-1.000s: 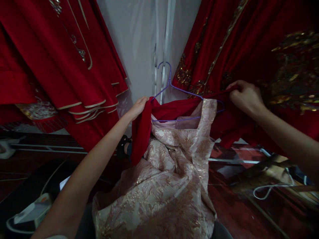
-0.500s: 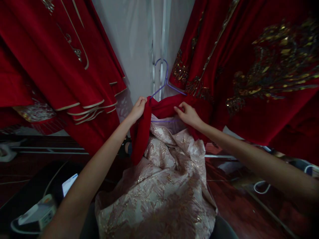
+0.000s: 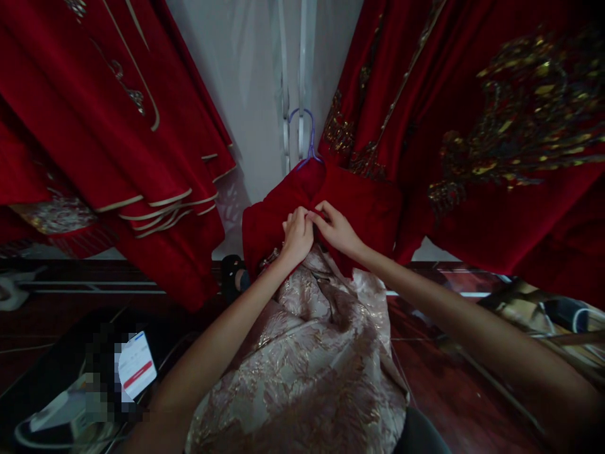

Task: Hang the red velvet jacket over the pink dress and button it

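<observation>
A red garment (image 3: pixel 362 198) hangs on a purple hanger (image 3: pixel 312 140), whose hook loops over a pale upright rail. Both of my hands are together at the middle of its front. My left hand (image 3: pixel 299 236) is closed, fingers curled and pinching the red cloth near the front edges. Beside it, touching, my right hand (image 3: pixel 338 228) pinches the same spot with thumb and forefinger. Whatever small part lies between the fingertips is hidden. Below them, a pinkish-gold brocade cloth (image 3: pixel 326 372) hangs down and spreads towards me.
Red garments with pale piping (image 3: pixel 161 164) hang at the left, and red ones with gold sequins (image 3: pixel 520 120) at the right. A lit phone (image 3: pixel 139 366) lies at lower left. A dark shoe (image 3: pixel 231 277) shows behind the brocade. Cables and boxes (image 3: pixel 534 309) sit at lower right.
My hands have come from the hanger's shoulders down and inward to meet at the front. The red garment now covers the hanger's arms, with its front sides drawn together.
</observation>
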A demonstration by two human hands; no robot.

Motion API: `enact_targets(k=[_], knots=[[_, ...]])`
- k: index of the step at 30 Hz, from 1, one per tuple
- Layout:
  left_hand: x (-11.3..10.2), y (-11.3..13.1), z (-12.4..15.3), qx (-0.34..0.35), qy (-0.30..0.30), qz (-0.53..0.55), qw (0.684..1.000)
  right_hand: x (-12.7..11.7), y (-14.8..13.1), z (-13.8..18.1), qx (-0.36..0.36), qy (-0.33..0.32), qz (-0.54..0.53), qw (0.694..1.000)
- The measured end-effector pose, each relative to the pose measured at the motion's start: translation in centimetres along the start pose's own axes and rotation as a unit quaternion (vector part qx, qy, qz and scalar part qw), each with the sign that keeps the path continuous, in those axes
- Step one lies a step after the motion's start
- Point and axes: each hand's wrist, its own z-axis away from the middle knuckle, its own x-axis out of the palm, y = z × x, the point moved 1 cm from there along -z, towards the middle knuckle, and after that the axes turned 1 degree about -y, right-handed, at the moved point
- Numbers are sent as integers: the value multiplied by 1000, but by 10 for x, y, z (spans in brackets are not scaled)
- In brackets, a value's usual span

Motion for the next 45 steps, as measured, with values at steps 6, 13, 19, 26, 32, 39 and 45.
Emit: enact_targets(k=[6,13,19,26,32,39,45], knots=[[-12,6,-3,-4,-71,177,982,13,3,3,9,17,-75,997],[-11,-1,15,-70,-102,311,942,10,14,7,9,41,-116,992],[-4,-1,20,-44,-32,281,958,0,5,17,78,-10,-202,976],[-7,-5,19,-61,2,270,961,-5,15,24,40,-29,-201,978],[-11,-2,21,-69,-23,273,959,1,16,29,16,35,-149,988],[-7,-4,13,-58,20,236,970,5,7,30,6,93,-79,993],[-5,-7,7,-49,18,216,975,5,13,27,35,93,-129,987]])
